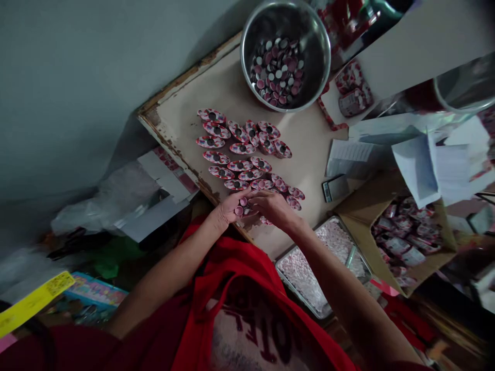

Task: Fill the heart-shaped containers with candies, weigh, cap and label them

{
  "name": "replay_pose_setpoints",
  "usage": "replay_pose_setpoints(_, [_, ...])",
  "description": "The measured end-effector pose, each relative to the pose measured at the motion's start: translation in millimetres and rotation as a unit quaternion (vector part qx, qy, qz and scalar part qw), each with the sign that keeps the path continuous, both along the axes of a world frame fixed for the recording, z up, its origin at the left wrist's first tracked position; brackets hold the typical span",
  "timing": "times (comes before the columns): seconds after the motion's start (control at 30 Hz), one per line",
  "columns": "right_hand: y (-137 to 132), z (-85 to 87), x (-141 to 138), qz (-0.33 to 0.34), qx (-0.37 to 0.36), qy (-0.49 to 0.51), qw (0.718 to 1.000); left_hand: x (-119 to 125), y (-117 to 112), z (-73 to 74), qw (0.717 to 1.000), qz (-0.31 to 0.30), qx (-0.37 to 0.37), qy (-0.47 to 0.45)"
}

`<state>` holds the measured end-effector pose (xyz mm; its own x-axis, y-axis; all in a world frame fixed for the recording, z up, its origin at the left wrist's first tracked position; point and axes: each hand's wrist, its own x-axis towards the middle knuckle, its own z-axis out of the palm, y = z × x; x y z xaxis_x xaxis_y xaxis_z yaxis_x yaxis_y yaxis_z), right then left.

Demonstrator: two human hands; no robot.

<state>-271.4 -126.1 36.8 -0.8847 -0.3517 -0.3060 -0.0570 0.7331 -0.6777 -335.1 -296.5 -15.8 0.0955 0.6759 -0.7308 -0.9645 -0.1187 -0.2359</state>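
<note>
My left hand (229, 207) is cupped at the table's near edge, with several small round pink and dark discs (239, 210) lying in its palm and fingers. Close against it is my right hand (275, 207), its fingers bent together over the discs; whatever is between its fingertips is hidden. Just beyond both hands, several oval red-and-white patterned pieces (240, 165) stand in loose rows on the pale table (305, 149). Most show a dark round centre, while a few nearest my hands have a pink disc on top.
A steel bowl (244, 56) of similar discs stands at the back. To the right are a cardboard box (353, 214) of patterned packs, a tray (279, 265) of small pale pieces, a small dark device (335, 188) and papers (415, 167). A wall (69, 77) borders the left side.
</note>
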Motion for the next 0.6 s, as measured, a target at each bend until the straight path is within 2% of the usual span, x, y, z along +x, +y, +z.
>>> replay_pose_setpoints(0.17, [1, -6.5, -9, -0.082, 0.018, -0.015, 0.996, -18, 5, 2.1, 0.999, -0.044, 0.020, 0.015])
replay_pose_setpoints(0.3, [0, -11.0, -19, -0.142, -0.012, -0.049, 0.989, -28, 4, 1.4, 0.997, -0.062, 0.049, 0.025])
replay_pose_setpoints(0.43, [4, -8.8, -20, -0.187, -0.059, -0.061, 0.979, -28, 1, -5.3, 0.995, -0.077, 0.052, 0.034])
replay_pose_setpoints(0.53, [4, -6.7, -17, -0.274, -0.021, -0.053, 0.960, -25, 0, -10.3, 0.997, -0.058, 0.026, 0.048])
replay_pose_setpoints(0.6, [5, -8.6, -20, -0.346, 0.012, -0.063, 0.936, -26, 0, -10.7, 0.997, -0.038, 0.003, 0.066])
